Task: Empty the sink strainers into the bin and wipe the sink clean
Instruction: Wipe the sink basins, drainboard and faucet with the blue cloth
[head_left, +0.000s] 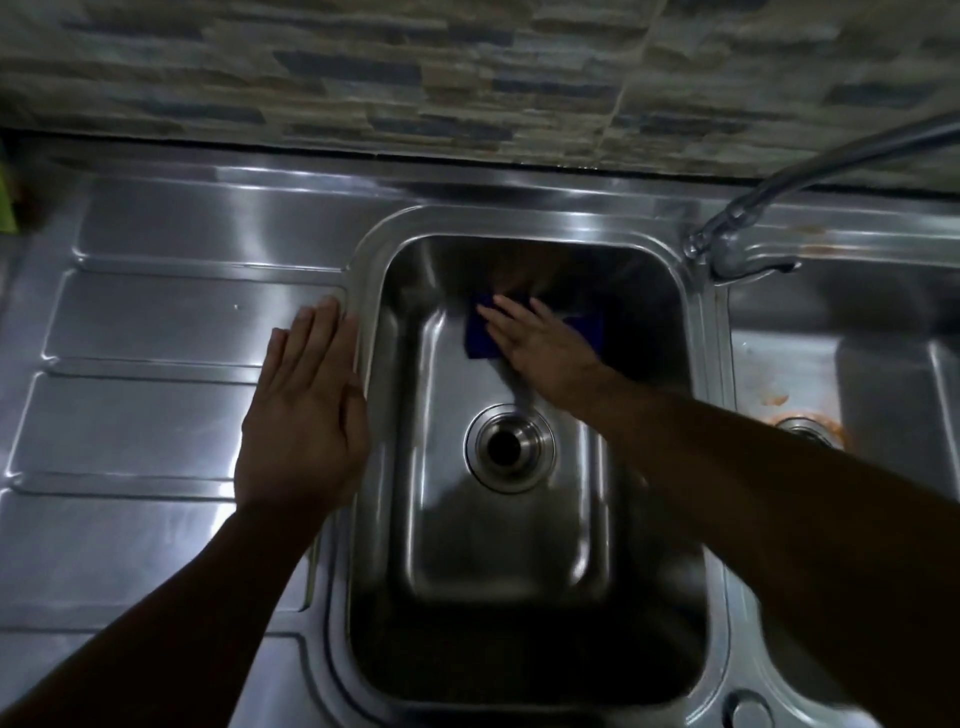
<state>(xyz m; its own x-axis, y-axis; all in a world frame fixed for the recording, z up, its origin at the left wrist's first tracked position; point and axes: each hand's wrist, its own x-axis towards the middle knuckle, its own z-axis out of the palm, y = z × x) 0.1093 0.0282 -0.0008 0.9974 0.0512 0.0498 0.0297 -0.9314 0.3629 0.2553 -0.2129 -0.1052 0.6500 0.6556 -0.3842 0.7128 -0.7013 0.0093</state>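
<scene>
Blue cloth (480, 338) pinned under your flat right hand (540, 348), left hand (301, 415) lying flat, empty. Mid-wipe, I'd sweep toward the drain (509, 447) next.

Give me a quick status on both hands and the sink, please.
Left hand flat on drainboard beside middle basin. Right hand presses blue cloth flat inside it, beyond drain. Orange residue in right basin; nothing blocking.

Your right hand (540, 348) presses a blue cloth (480, 338) flat against the far floor of the steel sink (519, 571), beyond the open drain (508, 448), while your left hand (304, 410) rests flat on the ribbed draining surface (156, 332) beside the basin.
</scene>
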